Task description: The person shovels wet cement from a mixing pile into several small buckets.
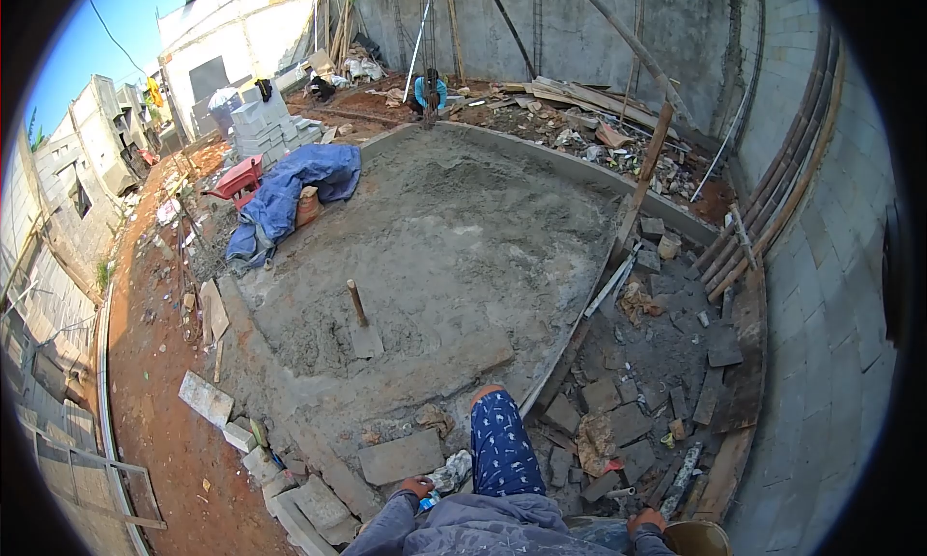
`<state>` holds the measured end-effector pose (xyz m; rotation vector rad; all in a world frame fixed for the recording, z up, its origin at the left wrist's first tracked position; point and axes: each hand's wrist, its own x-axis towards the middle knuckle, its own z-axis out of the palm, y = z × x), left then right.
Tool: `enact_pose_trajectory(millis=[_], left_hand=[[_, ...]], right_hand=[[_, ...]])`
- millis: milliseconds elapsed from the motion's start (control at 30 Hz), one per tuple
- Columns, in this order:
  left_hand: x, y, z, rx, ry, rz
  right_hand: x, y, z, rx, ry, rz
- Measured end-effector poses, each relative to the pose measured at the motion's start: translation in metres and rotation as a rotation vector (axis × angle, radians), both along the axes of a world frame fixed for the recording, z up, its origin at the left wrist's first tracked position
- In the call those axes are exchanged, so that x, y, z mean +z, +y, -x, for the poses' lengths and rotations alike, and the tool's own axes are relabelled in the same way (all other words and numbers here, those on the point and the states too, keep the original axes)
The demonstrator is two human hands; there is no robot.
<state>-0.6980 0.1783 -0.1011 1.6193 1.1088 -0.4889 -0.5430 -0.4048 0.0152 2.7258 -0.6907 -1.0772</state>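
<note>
My left hand (418,486) is low in the view, beside my bent knee in blue patterned shorts (504,450). Its fingers are curled, next to a crumpled clear plastic bag (451,472) and a small blue-and-white item (429,501); what it grips is too small to make out. At lower right, my right hand (647,520) has its fingers closed, beside the rim of a tan bucket (702,535). Whatever lies inside that hand is hidden. A shovel-like tool with a wooden handle (357,303) stands in the grey wet mortar (435,247) ahead.
Loose blocks (401,457) and rubble (628,426) surround me. A long board (579,339) edges the mortar on the right. Farther off are a blue tarp (294,194), a red wheelbarrow (241,178), stacked blocks (266,126) and a crouching person in blue (428,95). Bamboo poles (782,160) lean on the right wall.
</note>
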Motion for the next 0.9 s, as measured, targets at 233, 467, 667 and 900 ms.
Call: enact_pose_trajectory(millis=[233, 467, 667, 900], left_hand=[[-0.012, 0.011, -0.001, -0.006, -0.019, 0.021], [-0.048, 0.016, -0.003, -0.073, -0.028, -0.015], [-0.05, 0.009, 0.005, 0.004, -0.059, 0.043], [-0.029, 0.003, 0.0, 0.003, -0.03, 0.024]], right_hand=[[-0.002, 0.003, 0.005, 0.022, -0.115, 0.038], [0.029, 0.018, 0.003, -0.014, -0.053, 0.016], [0.022, 0.018, 0.007, 0.042, -0.135, 0.066], [0.016, 0.01, 0.002, -0.017, -0.029, -0.014]])
